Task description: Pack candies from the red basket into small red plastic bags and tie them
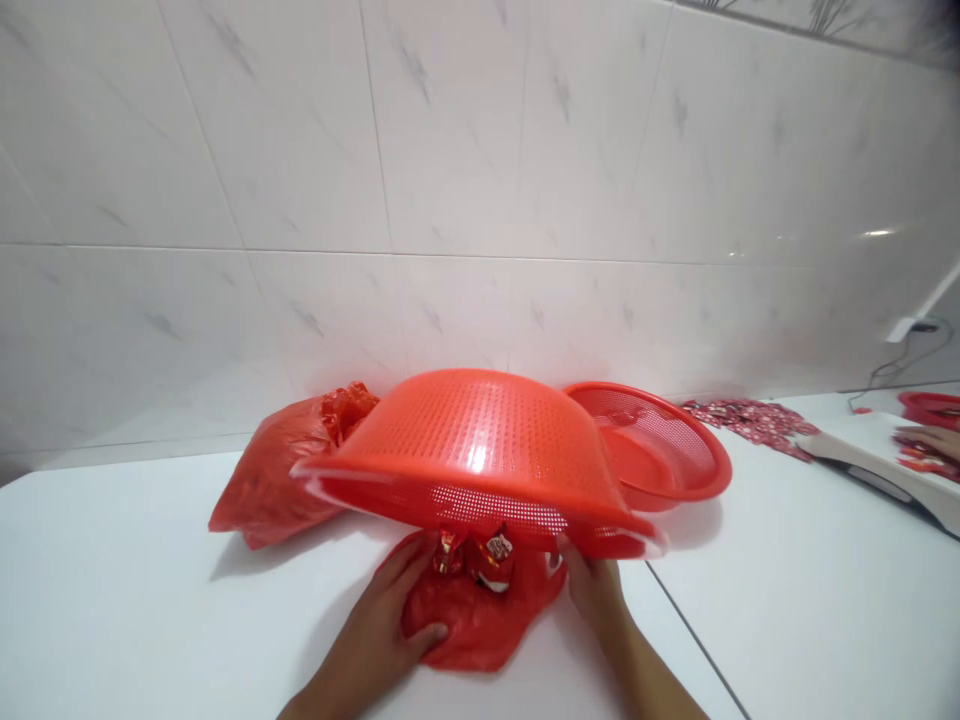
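**Inverted red basket (pixel 480 430) tilted above flat red bag (pixel 472 635)**

Observe left hand (pixel 386 615) with thumb and fingers spread across the bag's left side. Find right hand (pixel 596 590) below the basket's right rim; cannot tell whether pinching rim or bag. Log two red-wrapped pieces (pixel 493 560) beneath the near rim. Record filled red bag (pixel 281 470) left and second basket (pixel 709 465) right, on the far tabletop (pixel 127 590).

Right fingers (pixel 577 568) partly hidden by basket (pixel 487 425)
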